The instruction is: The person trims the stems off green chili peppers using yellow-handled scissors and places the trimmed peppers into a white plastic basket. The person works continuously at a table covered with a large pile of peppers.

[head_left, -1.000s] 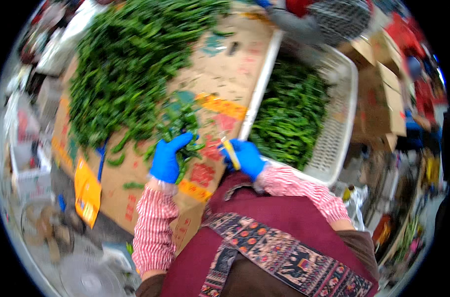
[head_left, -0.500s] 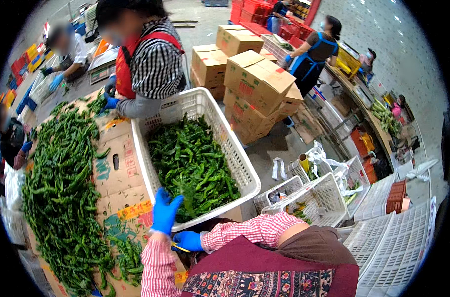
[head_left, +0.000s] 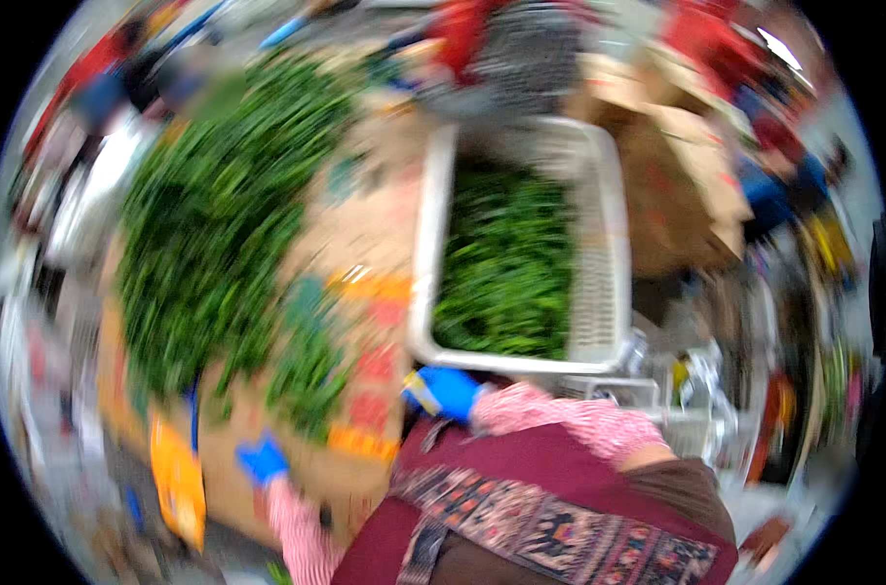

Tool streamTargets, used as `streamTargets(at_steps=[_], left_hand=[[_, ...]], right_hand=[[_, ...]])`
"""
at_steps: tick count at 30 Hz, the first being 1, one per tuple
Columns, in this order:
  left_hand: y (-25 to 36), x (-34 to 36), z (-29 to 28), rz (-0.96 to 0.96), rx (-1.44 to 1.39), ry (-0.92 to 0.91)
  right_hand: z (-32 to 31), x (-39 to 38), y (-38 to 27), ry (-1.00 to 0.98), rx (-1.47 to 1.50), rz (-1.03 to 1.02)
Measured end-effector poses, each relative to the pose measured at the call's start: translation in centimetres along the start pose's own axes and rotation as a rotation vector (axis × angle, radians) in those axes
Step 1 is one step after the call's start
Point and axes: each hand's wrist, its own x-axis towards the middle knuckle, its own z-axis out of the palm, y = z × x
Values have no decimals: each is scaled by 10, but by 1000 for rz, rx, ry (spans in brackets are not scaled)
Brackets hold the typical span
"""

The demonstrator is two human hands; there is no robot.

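My right hand [head_left: 453, 393], in a blue glove, is by the near rim of a white plastic crate [head_left: 614, 283]. Its fingers are closed round a thin yellow object [head_left: 422, 394], too blurred to name. Inside the crate lie many long green peppers [head_left: 506, 263]. My left hand [head_left: 261, 460], gloved in blue too, is over the near edge of the cardboard-covered table [head_left: 365, 234], below the spread of peppers. Motion smears its fingers, and I make out nothing held in it. A large heap of green peppers [head_left: 209, 224] covers the table's left side, with a smaller bunch [head_left: 307, 380] nearer me.
A person in a red apron [head_left: 458, 39] stands across the table behind the crate. Cardboard boxes [head_left: 672, 185] are stacked at the right. White crates [head_left: 706, 439] stand low at my right. An orange-yellow sheet [head_left: 178, 487] hangs off the table's near left edge.
My view has swung left, blurring everything. My left hand has left the crate's near corner and moved down-left to the table edge. The right hand keeps the yellow object.
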Motion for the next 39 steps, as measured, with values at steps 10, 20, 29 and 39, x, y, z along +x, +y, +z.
streamTargets(at_steps=[10,20,29,39], left_hand=[[3,-42,-53,-525,-1438,424],[-55,101,-37,-211,-643,471],[-43,98,-72,54,-369,246],[-36,157,-72,134,-412,164]], right_hand=[[27,11,-61,-169,350,232],[37,34,-74,-128,341,261],[39,45,-76,-137,320,275],[43,63,-66,-174,284,112]])
